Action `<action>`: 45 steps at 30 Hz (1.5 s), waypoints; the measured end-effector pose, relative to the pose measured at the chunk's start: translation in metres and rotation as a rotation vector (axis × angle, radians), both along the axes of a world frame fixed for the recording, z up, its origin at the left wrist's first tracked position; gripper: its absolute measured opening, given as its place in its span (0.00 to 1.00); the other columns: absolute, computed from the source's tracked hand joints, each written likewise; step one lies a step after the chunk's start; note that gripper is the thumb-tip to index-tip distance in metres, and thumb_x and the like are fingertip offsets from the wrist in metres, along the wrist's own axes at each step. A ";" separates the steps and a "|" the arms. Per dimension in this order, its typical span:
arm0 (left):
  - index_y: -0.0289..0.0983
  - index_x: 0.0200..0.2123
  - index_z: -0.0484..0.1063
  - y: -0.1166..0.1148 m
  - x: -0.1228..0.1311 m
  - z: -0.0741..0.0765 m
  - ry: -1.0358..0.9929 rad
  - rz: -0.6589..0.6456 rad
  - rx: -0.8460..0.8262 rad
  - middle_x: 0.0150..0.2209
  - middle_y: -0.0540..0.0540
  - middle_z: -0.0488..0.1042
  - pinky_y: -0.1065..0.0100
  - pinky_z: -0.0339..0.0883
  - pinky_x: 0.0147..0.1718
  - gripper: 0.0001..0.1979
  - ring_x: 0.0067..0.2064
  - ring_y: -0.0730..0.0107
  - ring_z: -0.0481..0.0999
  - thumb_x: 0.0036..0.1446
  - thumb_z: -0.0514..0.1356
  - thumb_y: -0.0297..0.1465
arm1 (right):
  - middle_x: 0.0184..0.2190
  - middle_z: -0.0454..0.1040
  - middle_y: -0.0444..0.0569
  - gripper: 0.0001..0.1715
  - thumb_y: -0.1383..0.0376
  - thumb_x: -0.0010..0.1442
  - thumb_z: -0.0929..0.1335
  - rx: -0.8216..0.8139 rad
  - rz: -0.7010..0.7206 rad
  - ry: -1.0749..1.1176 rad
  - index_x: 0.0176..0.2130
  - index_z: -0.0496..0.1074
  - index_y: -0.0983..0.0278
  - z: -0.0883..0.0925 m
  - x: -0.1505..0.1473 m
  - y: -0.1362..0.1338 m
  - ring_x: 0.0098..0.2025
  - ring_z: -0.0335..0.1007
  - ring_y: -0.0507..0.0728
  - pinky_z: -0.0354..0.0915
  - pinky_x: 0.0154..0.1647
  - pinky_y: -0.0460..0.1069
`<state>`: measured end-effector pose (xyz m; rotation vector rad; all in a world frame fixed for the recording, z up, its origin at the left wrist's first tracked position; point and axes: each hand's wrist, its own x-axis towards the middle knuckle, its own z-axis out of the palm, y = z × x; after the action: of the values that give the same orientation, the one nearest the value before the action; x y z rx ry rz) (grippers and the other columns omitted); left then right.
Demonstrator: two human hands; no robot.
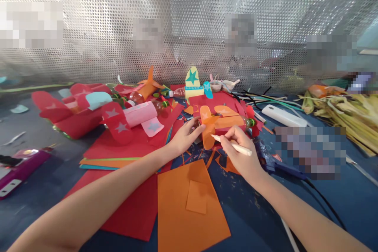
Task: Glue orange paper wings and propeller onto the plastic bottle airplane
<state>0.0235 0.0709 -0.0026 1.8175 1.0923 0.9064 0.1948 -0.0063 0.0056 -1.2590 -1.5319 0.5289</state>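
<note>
A plastic-bottle airplane [228,122], wrapped in orange and red paper with a pale star on one wing, lies in front of me. My left hand [186,136] steadies its near left end, fingertips on the upright orange paper wing [208,138]. Part of the bottle under those fingers is hidden. Pinched in my right hand [240,151] is a white pen [242,149]. Its tip touches, or nearly touches, the lower part of that orange wing. A faint star outline shows on the wing's upper part.
Other paper-covered bottle airplanes [140,114] stand to the left and behind. Red sheets [130,204] and an orange sheet [169,204] lie close to me. A blue glue gun [283,169] with a cord, a white tool [283,115] and dried husks [345,114] are at right. A perforated metal screen [195,12] stands behind.
</note>
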 end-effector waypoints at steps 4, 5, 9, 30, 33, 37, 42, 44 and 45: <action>0.40 0.57 0.65 0.001 0.000 -0.001 0.007 0.010 0.017 0.56 0.47 0.72 0.62 0.60 0.59 0.27 0.59 0.59 0.68 0.58 0.52 0.47 | 0.16 0.54 0.35 0.13 0.62 0.60 0.64 -0.006 0.053 -0.033 0.26 0.55 0.59 0.003 -0.004 -0.001 0.17 0.51 0.48 0.50 0.19 0.44; 0.40 0.56 0.65 0.001 0.000 -0.002 0.008 0.011 0.016 0.56 0.47 0.72 0.62 0.60 0.59 0.27 0.59 0.59 0.68 0.58 0.52 0.47 | 0.16 0.54 0.35 0.14 0.61 0.60 0.64 -0.010 0.059 -0.041 0.26 0.55 0.59 0.004 -0.005 -0.001 0.17 0.51 0.48 0.51 0.19 0.44; 0.40 0.56 0.65 0.002 0.000 -0.003 -0.014 0.002 0.000 0.57 0.46 0.71 0.62 0.61 0.59 0.26 0.59 0.59 0.68 0.59 0.52 0.46 | 0.17 0.58 0.37 0.16 0.59 0.59 0.64 -0.040 0.045 -0.076 0.25 0.53 0.59 0.005 -0.007 -0.002 0.18 0.55 0.49 0.53 0.20 0.45; 0.39 0.58 0.64 0.001 0.000 -0.001 0.003 0.001 0.007 0.58 0.45 0.69 0.62 0.59 0.60 0.27 0.60 0.59 0.68 0.59 0.52 0.46 | 0.18 0.59 0.37 0.13 0.59 0.61 0.64 0.060 0.011 -0.045 0.28 0.58 0.60 0.010 -0.005 0.003 0.18 0.56 0.48 0.53 0.19 0.44; 0.40 0.58 0.64 0.001 0.000 -0.001 0.006 0.004 0.007 0.58 0.46 0.70 0.62 0.60 0.59 0.27 0.60 0.59 0.67 0.59 0.52 0.46 | 0.18 0.61 0.37 0.13 0.58 0.61 0.65 0.060 0.010 -0.044 0.28 0.59 0.60 0.010 -0.005 0.004 0.18 0.57 0.48 0.53 0.19 0.44; 0.40 0.57 0.65 0.002 0.000 -0.003 -0.003 0.006 0.014 0.58 0.46 0.70 0.62 0.60 0.59 0.27 0.60 0.58 0.67 0.58 0.52 0.47 | 0.18 0.61 0.37 0.13 0.59 0.61 0.65 0.042 0.014 -0.043 0.28 0.58 0.60 0.008 -0.003 0.004 0.18 0.57 0.48 0.54 0.20 0.44; 0.40 0.57 0.65 0.001 0.000 -0.002 0.000 0.005 0.002 0.56 0.47 0.71 0.63 0.61 0.58 0.27 0.58 0.60 0.68 0.59 0.52 0.47 | 0.16 0.57 0.35 0.12 0.62 0.60 0.64 0.039 0.020 -0.050 0.27 0.57 0.59 0.007 0.000 0.001 0.17 0.54 0.48 0.52 0.19 0.44; 0.40 0.57 0.65 0.001 0.000 -0.002 0.007 0.010 -0.001 0.55 0.47 0.72 0.63 0.61 0.57 0.27 0.58 0.60 0.68 0.59 0.52 0.46 | 0.16 0.56 0.35 0.12 0.63 0.59 0.64 0.030 0.018 -0.054 0.27 0.56 0.59 0.007 0.000 0.001 0.16 0.53 0.48 0.51 0.19 0.44; 0.40 0.57 0.65 0.001 0.000 -0.001 0.010 0.011 0.001 0.55 0.48 0.72 0.64 0.61 0.57 0.27 0.58 0.60 0.68 0.59 0.52 0.46 | 0.15 0.56 0.35 0.12 0.63 0.59 0.64 0.028 0.014 -0.056 0.26 0.56 0.59 0.007 0.000 0.000 0.16 0.53 0.48 0.51 0.19 0.44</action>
<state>0.0235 0.0721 -0.0039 1.8202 1.1093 0.9047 0.1952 -0.0060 0.0130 -1.2513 -1.5909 0.4832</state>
